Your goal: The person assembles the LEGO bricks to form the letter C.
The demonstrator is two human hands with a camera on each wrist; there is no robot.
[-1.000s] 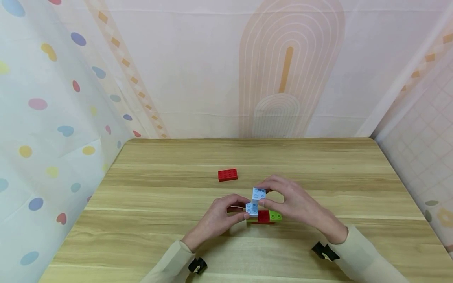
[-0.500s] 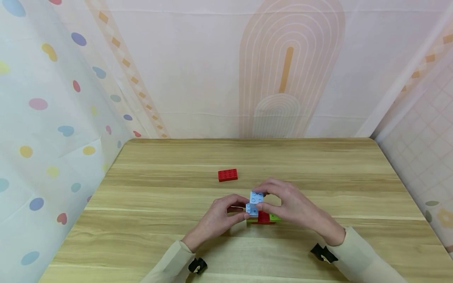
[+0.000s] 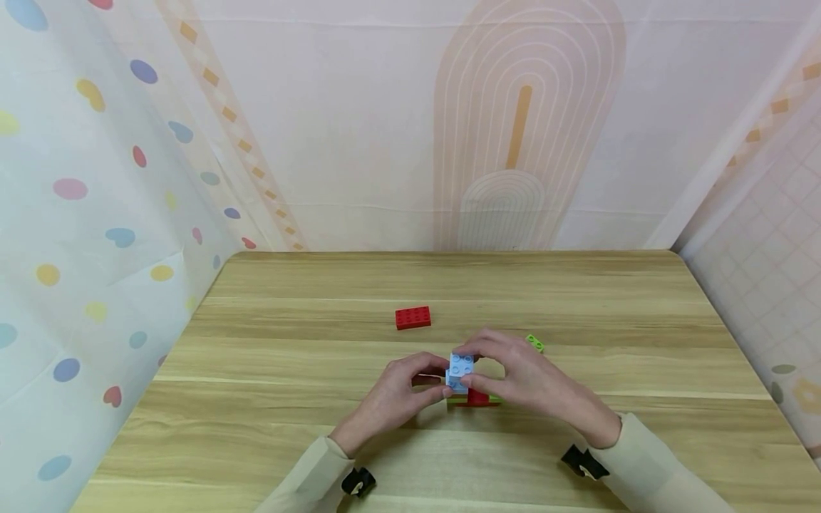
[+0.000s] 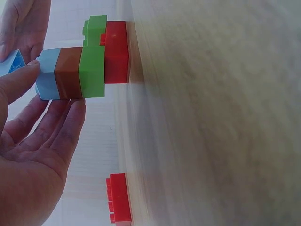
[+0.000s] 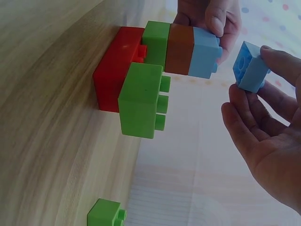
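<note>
My right hand (image 3: 522, 370) pinches a light blue toy building brick (image 5: 252, 68) between thumb and fingers. It overlaps the stack in the head view, but the right wrist view shows a gap between them. The stack's top is another light blue brick (image 4: 47, 74), over a brown brick (image 4: 69, 73) and a green brick (image 4: 92, 71). These stand on one end of a red brick (image 4: 117, 52) on the table. A second green brick (image 5: 138, 100) sits on the red one's other end. My left hand (image 3: 400, 392) holds the stack near its top, thumb on the blue brick.
A red eight-stud brick (image 3: 413, 318) lies on the wooden table (image 3: 308, 342), beyond my left hand. Past my right hand is a small green brick (image 3: 535, 343). Patterned cloth (image 3: 359, 142) hangs behind the table and at both sides.
My right hand has moved left and toward me, bringing its blue brick over the stack in the head view. The small green brick behind that hand has come into sight. My left hand keeps still.
</note>
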